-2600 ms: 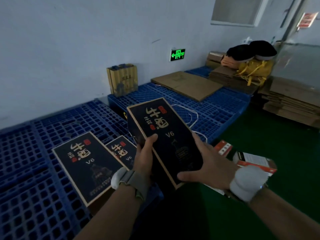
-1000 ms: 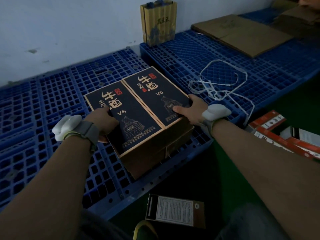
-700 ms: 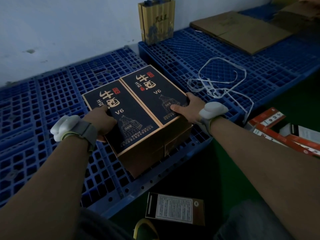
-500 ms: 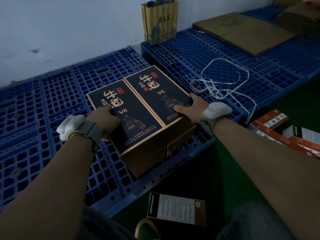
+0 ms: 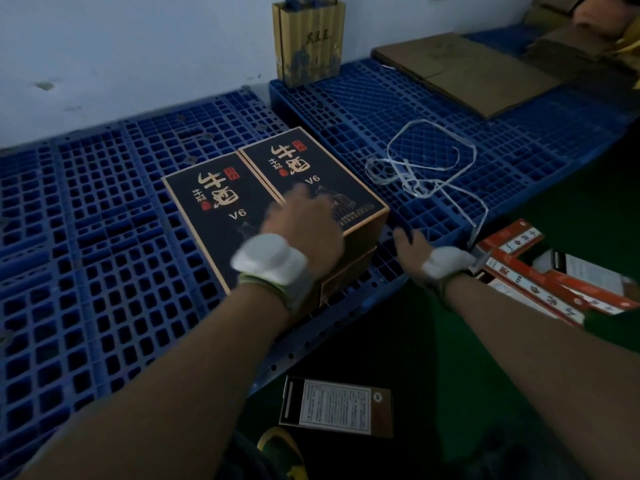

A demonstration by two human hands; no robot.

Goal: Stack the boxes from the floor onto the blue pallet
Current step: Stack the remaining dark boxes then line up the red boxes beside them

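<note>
Already two dark boxes (image 5: 242, 216) lie paired on the blue pallet (image 5: 104, 237), long axes running away from us. His left hand (image 5: 304, 233) hovers over them, blurred, apparently gripping nothing. Rightward, the empty, open right hand (image 5: 412, 244) sits nearest the red boxes (image 5: 540, 268) on the floor.

"V6" under gold characters on left black box (image 5: 221, 206), same on right black box (image 5: 304, 168)

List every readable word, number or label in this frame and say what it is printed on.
"V6": left dark flat box with gold edging.
"V6": right dark flat box with gold edging.
Large gold characters on both lids: stylised, not legible to me.
Tall yellow carton, white label on the floor box, orange-and-white cartons: print too small or blurred.
</note>
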